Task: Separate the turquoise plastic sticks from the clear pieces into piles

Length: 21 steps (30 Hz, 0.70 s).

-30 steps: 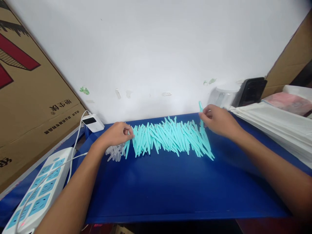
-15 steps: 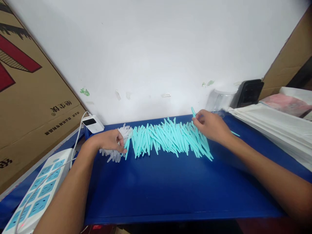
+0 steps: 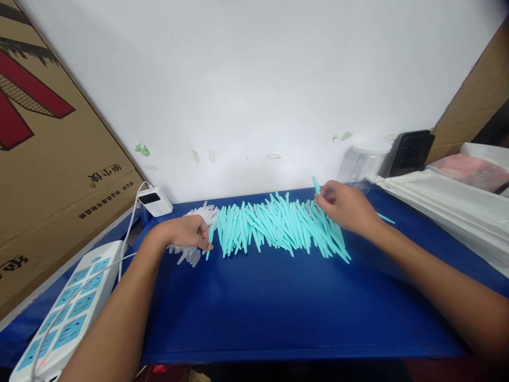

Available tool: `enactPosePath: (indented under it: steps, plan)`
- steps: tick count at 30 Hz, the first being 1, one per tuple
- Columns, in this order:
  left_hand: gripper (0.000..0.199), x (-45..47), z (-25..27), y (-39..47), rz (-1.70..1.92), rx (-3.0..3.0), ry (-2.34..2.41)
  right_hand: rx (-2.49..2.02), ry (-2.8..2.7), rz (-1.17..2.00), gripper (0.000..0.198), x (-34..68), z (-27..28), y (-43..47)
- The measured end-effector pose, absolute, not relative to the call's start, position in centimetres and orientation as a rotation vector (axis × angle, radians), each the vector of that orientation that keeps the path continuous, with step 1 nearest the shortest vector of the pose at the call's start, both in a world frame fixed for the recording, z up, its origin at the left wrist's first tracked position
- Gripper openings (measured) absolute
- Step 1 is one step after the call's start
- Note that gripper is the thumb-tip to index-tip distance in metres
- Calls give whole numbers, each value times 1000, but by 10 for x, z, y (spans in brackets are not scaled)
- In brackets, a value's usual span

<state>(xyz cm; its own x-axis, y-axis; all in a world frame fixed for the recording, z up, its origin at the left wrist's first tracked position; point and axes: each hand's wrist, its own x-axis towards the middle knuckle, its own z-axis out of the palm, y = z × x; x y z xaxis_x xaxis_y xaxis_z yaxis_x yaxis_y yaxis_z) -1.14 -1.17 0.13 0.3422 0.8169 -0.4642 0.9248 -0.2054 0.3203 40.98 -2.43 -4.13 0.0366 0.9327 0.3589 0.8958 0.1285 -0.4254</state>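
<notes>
A long row of slim, tapered turquoise plastic sticks (image 3: 274, 223) lies heaped across the blue tabletop (image 3: 254, 302). At its left end sits a pile of translucent whitish pieces (image 3: 191, 257), partly covered by my left hand (image 3: 185, 232). The thumb and fingers of that hand are closed on a turquoise stick (image 3: 211, 236) beside the pile. Over the right end of the row, my right hand (image 3: 345, 204) pinches another turquoise stick (image 3: 316, 184), its tip pointing up and away. Its lower part is hidden by the fingers or blends into the row.
A single turquoise stick (image 3: 385, 218) lies right of my right wrist. White stacked sheets (image 3: 441, 207), a clear jar (image 3: 363, 162) and a black holder (image 3: 410, 153) stand at right. At left are a power strip (image 3: 67, 313), a white device (image 3: 155, 202) and a cardboard box (image 3: 59, 175).
The whole view has shifted slightly, so everything appears a little further right. Both hands keep their pinches, with hardly any movement against the table.
</notes>
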Motion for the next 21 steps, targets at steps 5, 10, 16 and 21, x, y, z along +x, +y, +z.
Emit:
enactPosePath:
  steps: [5, 10, 16, 21]
  plan:
    - [36, 11, 4, -16, 383, 2071, 1306, -1519, -1888, 309, 22, 407, -39, -28]
    - [42, 54, -22, -21, 979, 1698, 1097, -1160, -1952, 739, 39, 395, -37, -40]
    - [37, 81, -45, -32, 942, 1593, 977, -1057, -2063, 860, 33, 378, -37, -54]
    - [38, 83, -44, -37, 900, 1623, 959, -1073, -2099, 823, 26, 376, -36, -57]
